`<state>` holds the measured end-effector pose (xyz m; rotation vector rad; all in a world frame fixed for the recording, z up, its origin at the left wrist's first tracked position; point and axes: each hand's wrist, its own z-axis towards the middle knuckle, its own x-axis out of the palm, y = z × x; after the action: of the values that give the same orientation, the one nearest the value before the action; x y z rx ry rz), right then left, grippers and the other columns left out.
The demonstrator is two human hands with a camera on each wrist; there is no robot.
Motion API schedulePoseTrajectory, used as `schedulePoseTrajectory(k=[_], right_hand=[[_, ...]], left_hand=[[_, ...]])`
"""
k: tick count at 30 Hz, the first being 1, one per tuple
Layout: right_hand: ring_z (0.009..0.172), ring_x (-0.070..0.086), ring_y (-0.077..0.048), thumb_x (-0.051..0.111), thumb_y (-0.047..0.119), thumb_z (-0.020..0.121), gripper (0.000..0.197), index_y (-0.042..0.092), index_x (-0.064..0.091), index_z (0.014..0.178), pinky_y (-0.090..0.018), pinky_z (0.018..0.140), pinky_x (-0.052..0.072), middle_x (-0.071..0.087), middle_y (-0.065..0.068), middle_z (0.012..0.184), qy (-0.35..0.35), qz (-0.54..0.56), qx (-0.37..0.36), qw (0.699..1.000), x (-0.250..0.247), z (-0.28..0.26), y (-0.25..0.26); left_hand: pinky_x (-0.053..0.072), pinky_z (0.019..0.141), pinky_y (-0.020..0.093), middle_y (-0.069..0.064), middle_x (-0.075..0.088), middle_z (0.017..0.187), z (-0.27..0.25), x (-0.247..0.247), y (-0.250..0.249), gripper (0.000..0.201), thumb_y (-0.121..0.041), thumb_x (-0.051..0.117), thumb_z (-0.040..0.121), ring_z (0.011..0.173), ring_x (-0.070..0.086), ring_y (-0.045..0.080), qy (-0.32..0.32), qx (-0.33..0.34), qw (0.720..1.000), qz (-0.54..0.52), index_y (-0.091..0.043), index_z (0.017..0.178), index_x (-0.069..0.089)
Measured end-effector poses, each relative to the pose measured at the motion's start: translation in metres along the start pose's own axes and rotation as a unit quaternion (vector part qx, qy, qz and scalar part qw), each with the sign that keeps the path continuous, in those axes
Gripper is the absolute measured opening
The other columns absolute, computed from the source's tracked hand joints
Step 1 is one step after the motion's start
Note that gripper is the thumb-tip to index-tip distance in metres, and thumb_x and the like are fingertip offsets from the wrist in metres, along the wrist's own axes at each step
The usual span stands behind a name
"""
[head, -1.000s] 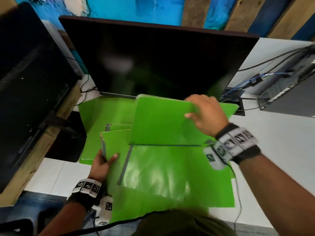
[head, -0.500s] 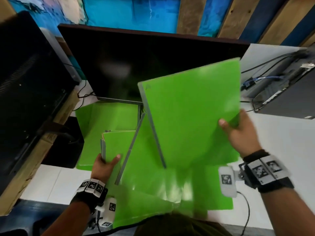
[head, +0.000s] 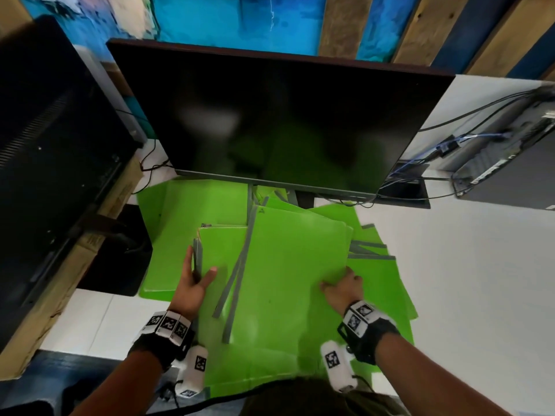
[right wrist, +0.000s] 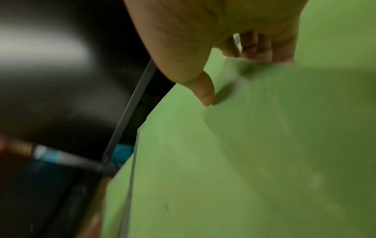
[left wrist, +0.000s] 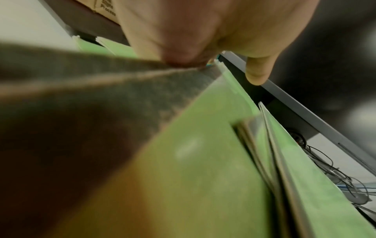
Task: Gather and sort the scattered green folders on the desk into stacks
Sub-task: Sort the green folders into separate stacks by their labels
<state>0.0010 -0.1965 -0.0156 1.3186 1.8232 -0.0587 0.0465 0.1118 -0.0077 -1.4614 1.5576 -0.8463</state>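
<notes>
Left hand [head: 193,282] clasps the small stack's [head: 223,250] spine edge, thumb on top, fingers alongside, likely steadying it, while right hand [head: 342,288] pinches the top folder's [head: 295,259] right edge, fingers curled under, aligning it on the desk [head: 480,265].

Right fingertips [head: 356,277] under green folder [head: 288,265]

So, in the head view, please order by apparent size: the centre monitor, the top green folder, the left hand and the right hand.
1. centre monitor
2. top green folder
3. left hand and right hand: they look about alike, so I do not rank them.
</notes>
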Motion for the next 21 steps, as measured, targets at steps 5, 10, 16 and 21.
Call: schedulePoseTrajectory(k=[5, 10, 16, 21], right_hand=[[0.107, 0.064, -0.024, 0.074, 0.016, 0.073, 0.061, 0.009, 0.048, 0.129, -0.028, 0.086, 0.051, 0.064, -0.004, 0.122, 0.052, 0.181, -0.018, 0.982, 0.004, 0.014, 0.034], [0.139, 0.032, -0.029, 0.056, 0.016, 0.092, 0.07, 0.021, 0.019, 0.15, -0.038, 0.11, 0.031, 0.032, -0.004, 0.152, 0.044, 0.152, -0.103, 0.982, -0.015, 0.011, 0.048], [0.123, 0.05, -0.018, 0.056, 0.019, 0.092, 0.064, 0.032, 0.027, 0.147, -0.022, 0.087, 0.044, 0.039, 0.001, 0.149, 0.075, 0.094, -0.131, 0.984, -0.007, 0.008, 0.033], [0.127, 0.043, -0.035, 0.05, 0.023, 0.093, 0.062, 0.021, 0.023, 0.148, -0.04, 0.106, 0.04, 0.034, -0.017, 0.143, 0.033, -0.087, -0.156, 0.983, 0.024, -0.005, 0.035]], left_hand=[[0.032, 0.102, 0.027, -0.007, 0.036, 0.141, -0.009, 0.012, -0.007, 0.078, -0.005, 0.059, 0.09, 0.125, 0.038, 0.01, 0.008, 0.013, 1.0, 0.005, -0.024, 0.151, 0.015], [0.032, 0.108, 0.035, 0.004, 0.044, 0.143, -0.006, 0.004, -0.005, 0.074, -0.01, 0.061, 0.089, 0.127, 0.045, 0.021, 0.018, -0.037, 0.999, -0.011, -0.028, 0.149, 0.021], [0.027, 0.114, 0.035, -0.007, 0.037, 0.148, -0.006, 0.001, -0.004, 0.082, -0.027, 0.072, 0.081, 0.136, 0.037, 0.015, 0.033, -0.028, 0.999, -0.014, -0.037, 0.146, 0.024], [0.035, 0.102, 0.029, -0.01, 0.057, 0.12, -0.007, 0.012, -0.004, 0.053, -0.005, 0.063, 0.087, 0.115, 0.051, 0.014, 0.019, -0.013, 1.0, -0.007, -0.033, 0.125, 0.041]])
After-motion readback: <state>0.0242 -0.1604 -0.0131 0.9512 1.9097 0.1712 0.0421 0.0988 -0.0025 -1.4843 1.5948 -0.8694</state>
